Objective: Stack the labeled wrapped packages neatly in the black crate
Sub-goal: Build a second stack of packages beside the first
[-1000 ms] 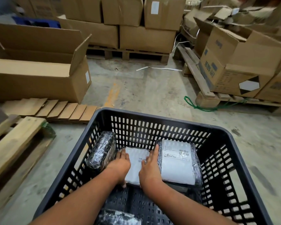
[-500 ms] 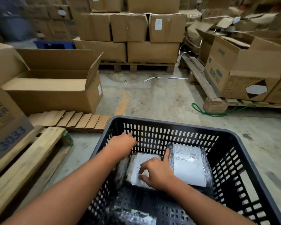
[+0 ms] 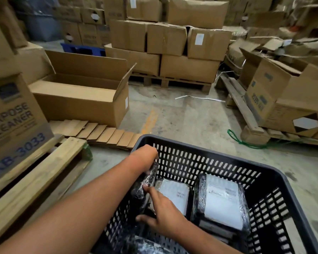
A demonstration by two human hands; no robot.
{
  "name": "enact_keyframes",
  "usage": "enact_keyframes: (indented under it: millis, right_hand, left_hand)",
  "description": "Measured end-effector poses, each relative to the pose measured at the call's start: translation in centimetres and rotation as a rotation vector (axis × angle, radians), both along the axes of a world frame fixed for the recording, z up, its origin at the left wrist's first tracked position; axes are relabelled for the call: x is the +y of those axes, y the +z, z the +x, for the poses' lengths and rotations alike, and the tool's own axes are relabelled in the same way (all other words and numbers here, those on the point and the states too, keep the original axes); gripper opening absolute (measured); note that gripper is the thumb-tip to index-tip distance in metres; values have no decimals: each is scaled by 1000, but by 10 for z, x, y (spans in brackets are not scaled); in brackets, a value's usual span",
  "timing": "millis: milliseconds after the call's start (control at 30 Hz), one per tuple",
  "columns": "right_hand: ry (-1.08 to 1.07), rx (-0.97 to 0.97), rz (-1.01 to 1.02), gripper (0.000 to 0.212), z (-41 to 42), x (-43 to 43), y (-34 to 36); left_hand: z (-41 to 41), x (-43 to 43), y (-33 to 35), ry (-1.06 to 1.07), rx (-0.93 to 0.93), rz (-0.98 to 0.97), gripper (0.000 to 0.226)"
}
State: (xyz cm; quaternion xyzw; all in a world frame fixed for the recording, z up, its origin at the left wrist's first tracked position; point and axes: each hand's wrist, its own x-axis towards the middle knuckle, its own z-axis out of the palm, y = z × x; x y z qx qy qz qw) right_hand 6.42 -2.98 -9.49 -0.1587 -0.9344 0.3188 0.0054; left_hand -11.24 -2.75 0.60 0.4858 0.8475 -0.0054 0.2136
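Standing on edge against the left wall of the black crate (image 3: pixel 275 173): one dark wrapped package (image 3: pixel 142 191), label side not visible. Gripping its upper end: the left hand (image 3: pixel 145 158), fingers curled closed over the top edge. Pressing against its lower right face: the right hand (image 3: pixel 163 215), fingers partly spread and only bearing on the wrap, thumb reaching toward the lower corner; whether actually pinching it cannot be told. Lying flat just right of that two-handed hold: a labeled package (image 3: pixel 174 196), white label up. Lying further right, well clear of both hands: a second labeled package (image 3: pixel 224 201), apparently resting on other dark parcels beneath. Showing at the near edge, below the right wrist: part of another wrapped package (image 3: pixel 151 246), not yet squared up. Judging progress as partway: two labels facing up and aligned; remaining, laying the upright package down and tidying the near one.
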Motion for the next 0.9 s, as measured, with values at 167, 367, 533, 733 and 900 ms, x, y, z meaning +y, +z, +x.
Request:
enact_keyframes:
  millis: [167, 367, 533, 733, 900]
  right_hand:
    - [-88, 156, -17, 38, -7, -5, -11]
    - [-2, 231, -87, 66, 11, 5, -31]
    - [-134, 354, -277, 40, 8, 16, -26]
    - [-297, 299, -658, 30, 17, 50, 3]
    - [-253, 215, -959, 35, 38, 96, 46]
  left_hand:
    - [-4, -1, -16, -22, -103, 13, 53]
    - [-10, 8, -23, 114, -147, 148, 38]
    - [-12, 10, -32, 132, -201, 182, 41]
    - [-17, 8, -30, 19, -341, 125, 48]
    - [-15, -1, -20, 13, -522, 163, 61]
